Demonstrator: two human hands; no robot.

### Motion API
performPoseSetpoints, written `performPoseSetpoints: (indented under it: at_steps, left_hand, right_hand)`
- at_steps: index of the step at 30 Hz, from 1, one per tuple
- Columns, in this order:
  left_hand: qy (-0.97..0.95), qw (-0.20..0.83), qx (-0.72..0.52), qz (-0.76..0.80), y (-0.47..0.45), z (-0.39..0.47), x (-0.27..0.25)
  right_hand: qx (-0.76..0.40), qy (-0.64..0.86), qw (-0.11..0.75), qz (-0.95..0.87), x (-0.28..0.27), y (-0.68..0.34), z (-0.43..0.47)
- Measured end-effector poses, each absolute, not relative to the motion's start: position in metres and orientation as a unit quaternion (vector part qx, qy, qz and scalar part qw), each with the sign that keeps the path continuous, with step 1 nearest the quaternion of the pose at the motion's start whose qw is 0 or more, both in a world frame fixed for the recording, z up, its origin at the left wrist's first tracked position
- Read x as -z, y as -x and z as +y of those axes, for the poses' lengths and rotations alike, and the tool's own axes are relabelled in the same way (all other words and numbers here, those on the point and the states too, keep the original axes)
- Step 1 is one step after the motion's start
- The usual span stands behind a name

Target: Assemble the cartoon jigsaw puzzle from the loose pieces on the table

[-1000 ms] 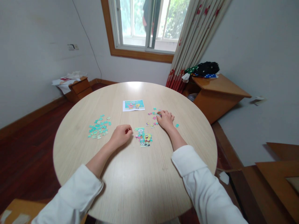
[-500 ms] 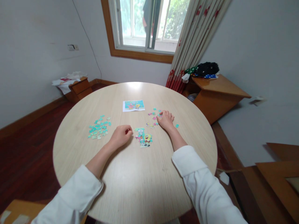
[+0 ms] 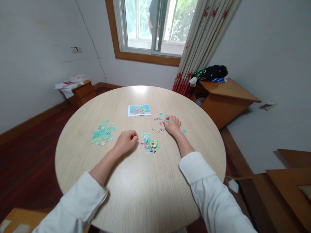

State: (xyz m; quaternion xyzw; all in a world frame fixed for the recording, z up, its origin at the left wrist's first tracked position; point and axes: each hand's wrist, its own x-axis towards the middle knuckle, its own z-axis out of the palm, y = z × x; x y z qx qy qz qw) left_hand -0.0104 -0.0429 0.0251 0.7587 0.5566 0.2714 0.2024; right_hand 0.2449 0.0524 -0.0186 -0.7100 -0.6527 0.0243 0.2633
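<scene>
My left hand (image 3: 125, 141) rests on the table with its fingers curled in. Whether anything is inside them is hidden. Just right of it lies a partly joined jigsaw puzzle (image 3: 150, 144) with cartoon figures, among them a yellow square one. My right hand (image 3: 173, 124) lies palm down, fingers apart, over the loose puzzle pieces (image 3: 160, 123), pink, yellow and teal, and covers some of them. A single teal piece (image 3: 184, 131) is to the right of that hand. Farther left, a heap of teal and pale green puzzle pieces (image 3: 103, 133) is spread out.
A picture card (image 3: 139, 110) of the cartoon scene lies toward the back of the round wooden table (image 3: 141, 191). Behind stand a window and a patterned curtain (image 3: 201, 38). A tilted wooden cabinet (image 3: 225, 97) with cloths on it is at the right.
</scene>
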Motion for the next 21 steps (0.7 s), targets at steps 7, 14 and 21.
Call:
performPoseSetpoints:
  at_steps: [7, 14, 21]
  left_hand:
    - [-0.76, 0.203, -0.278, 0.551, 0.0094, -0.0435, -0.0259]
    - [-0.763, 0.203, -0.28, 0.546, 0.01, -0.0424, -0.0237]
    - [-0.765, 0.203, -0.279, 0.544, 0.0118, -0.0413, -0.0212]
  right_hand:
    - [-0.024, 0.708, 0.294, -0.642, 0.0169, -0.2459, 0.0502]
    - [-0.074, 0.677, 0.335, -0.651, 0.0133, -0.246, 0.0493]
    - [-0.186, 0.6, 0.471, -0.619, 0.0105, -0.2478, 0.0491]
